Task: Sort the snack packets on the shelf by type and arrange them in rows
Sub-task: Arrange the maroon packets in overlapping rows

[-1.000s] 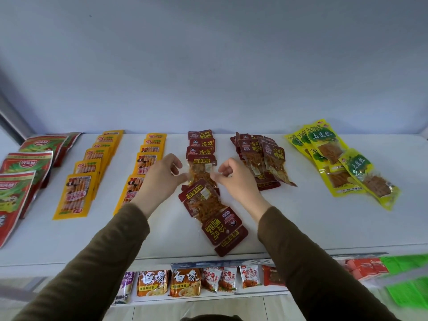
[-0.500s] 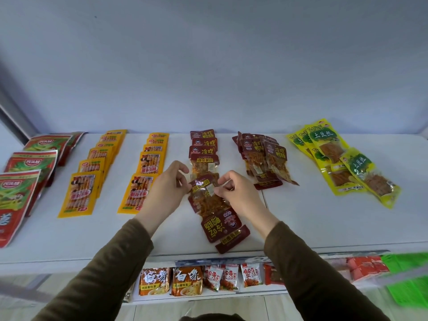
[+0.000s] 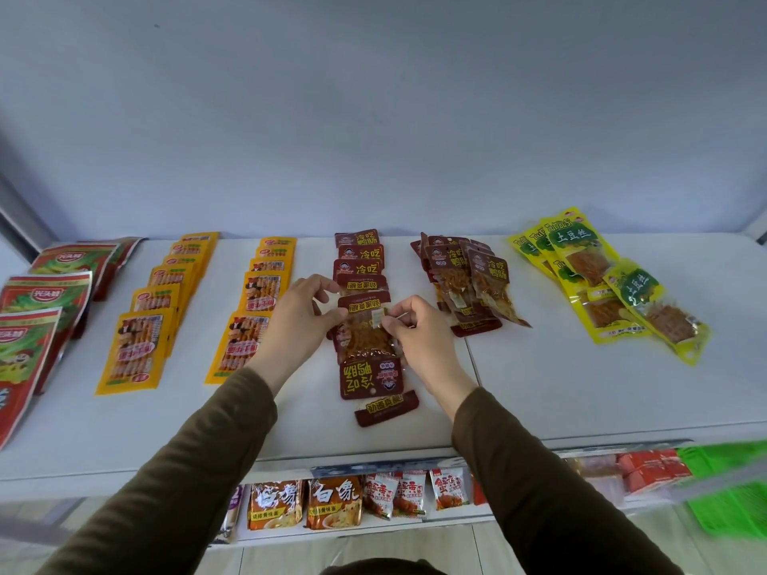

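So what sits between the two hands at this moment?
In the head view, a dark red packet lies between the left hand and right hand; both pinch its upper edges, at the near end of the dark red row.

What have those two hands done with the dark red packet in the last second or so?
Both hands, left hand and right hand, kept pinching the dark red packet by its sides and turned it from a slant to lie straight in the dark red row, sliding it slightly back. The loose packet near the shelf edge, the yellow rows and the green-yellow packets stayed put.
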`<state>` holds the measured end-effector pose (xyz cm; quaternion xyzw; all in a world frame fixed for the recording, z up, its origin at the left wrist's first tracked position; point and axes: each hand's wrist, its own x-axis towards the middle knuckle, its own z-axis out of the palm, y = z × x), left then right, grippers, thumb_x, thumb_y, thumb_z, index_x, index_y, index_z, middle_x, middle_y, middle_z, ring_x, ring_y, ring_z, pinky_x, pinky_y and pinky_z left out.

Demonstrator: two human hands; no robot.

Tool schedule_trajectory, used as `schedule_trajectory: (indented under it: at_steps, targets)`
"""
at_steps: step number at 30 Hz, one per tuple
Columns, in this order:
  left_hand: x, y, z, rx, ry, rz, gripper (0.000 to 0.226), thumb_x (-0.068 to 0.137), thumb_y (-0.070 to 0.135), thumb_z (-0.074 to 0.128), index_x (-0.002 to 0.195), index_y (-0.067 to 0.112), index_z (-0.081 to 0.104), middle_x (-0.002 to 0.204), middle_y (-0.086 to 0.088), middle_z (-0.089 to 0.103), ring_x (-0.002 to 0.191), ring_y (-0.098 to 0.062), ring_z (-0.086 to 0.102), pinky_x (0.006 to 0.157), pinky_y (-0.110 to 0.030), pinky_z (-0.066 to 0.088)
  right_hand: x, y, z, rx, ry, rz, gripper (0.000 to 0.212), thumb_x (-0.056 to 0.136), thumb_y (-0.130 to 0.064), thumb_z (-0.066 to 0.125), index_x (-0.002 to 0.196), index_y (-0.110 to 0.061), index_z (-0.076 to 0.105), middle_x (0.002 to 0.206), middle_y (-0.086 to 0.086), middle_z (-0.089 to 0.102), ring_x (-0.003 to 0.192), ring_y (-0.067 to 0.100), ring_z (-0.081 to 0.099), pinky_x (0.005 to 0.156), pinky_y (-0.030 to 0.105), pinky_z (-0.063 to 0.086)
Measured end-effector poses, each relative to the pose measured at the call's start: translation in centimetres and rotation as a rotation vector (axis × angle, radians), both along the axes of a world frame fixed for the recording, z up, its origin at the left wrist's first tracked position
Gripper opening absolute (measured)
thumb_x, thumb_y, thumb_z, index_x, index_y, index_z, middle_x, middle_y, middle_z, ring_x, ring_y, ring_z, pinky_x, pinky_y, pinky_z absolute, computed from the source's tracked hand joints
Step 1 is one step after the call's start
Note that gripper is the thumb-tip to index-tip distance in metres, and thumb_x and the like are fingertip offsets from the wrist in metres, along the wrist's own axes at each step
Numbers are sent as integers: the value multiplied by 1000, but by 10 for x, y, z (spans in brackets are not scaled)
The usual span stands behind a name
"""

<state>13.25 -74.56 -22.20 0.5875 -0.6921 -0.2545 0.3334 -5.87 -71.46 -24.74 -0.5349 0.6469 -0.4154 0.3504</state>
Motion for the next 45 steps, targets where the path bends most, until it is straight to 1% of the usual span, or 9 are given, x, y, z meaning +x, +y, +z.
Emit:
schedule_trajectory:
  at_steps: [9, 14, 18, 21, 28, 32, 36, 41, 45]
  targets:
    - [-1, 3, 12, -6, 79, -76, 42, 92, 42, 70, 132, 32, 61, 112, 14, 63, 95, -6, 60, 69, -19, 43, -1, 0, 17, 29, -220, 105, 2, 95, -24, 71, 94, -24, 69, 84, -11, 73, 73, -1, 65, 67, 21, 49]
    - [0, -4, 27, 266, 306, -156, 22, 89, 26, 78, 109, 26, 71, 91, 1, 78, 85, -19, 75, 77, -33, 56, -5, -7, 40, 38, -182, 217, 1, 93, -25, 74, 93, -25, 75, 82, -13, 76, 77, -6, 69, 61, 4, 47]
    - [4, -6, 28, 378, 615, -29, 22, 90, 13, 76, 105, 18, 62, 100, -12, 78, 73, -20, 74, 68, -32, 61, -23, -11, 48, 88, -212, 141, 23, 91, -45, 72, 101, -25, 74, 98, -7, 77, 99, 10, 70, 80, 26, 54]
    - [4, -4, 25, 401, 794, 60, 23, 92, 6, 71, 104, 18, 56, 105, -14, 73, 71, -16, 73, 66, -30, 61, -29, -10, 43, 156, -371, 28, 33, 90, -45, 73, 109, -18, 69, 106, 3, 76, 104, 24, 72, 89, 41, 60]
    - [-2, 9, 17, 440, 975, 85, 24, 95, -2, 64, 99, 16, 49, 105, -11, 73, 92, -23, 77, 64, -31, 62, -15, -8, 37, 167, -989, -43, 57, 88, -7, 77, 137, -10, 48, 113, 19, 70, 86, 23, 76, 71, 31, 62]
    - [3, 10, 19, 521, 911, 33, 15, 95, 11, 67, 95, 14, 52, 86, -5, 76, 88, -22, 77, 65, -33, 62, -12, -14, 41, 133, -867, -52, 49, 88, 3, 73, 131, -12, 54, 109, 16, 70, 75, 20, 74, 65, 28, 61]
    - [5, 6, 28, 532, 677, -1, 35, 88, 35, 77, 112, 14, 61, 94, -3, 78, 85, -19, 76, 73, -35, 63, -6, -20, 49, 183, -714, 37, 47, 90, 0, 73, 132, -12, 56, 114, 16, 70, 80, 19, 73, 61, 25, 58]
    - [2, 10, 30, 596, 617, -93, 43, 88, 16, 77, 125, 16, 57, 109, -10, 77, 101, -24, 75, 90, -40, 60, 0, -16, 50, 144, -503, 108, 46, 91, -12, 76, 132, -16, 55, 111, 13, 74, 83, 20, 77, 64, 25, 60]
    - [3, 30, 16, 627, 629, -118, 42, 87, 11, 78, 122, 15, 55, 104, -9, 78, 96, -22, 76, 75, -30, 62, -10, -2, 40, 146, -265, 94, 25, 98, -34, 65, 117, -20, 58, 108, 8, 72, 71, 11, 74, 62, 25, 61]
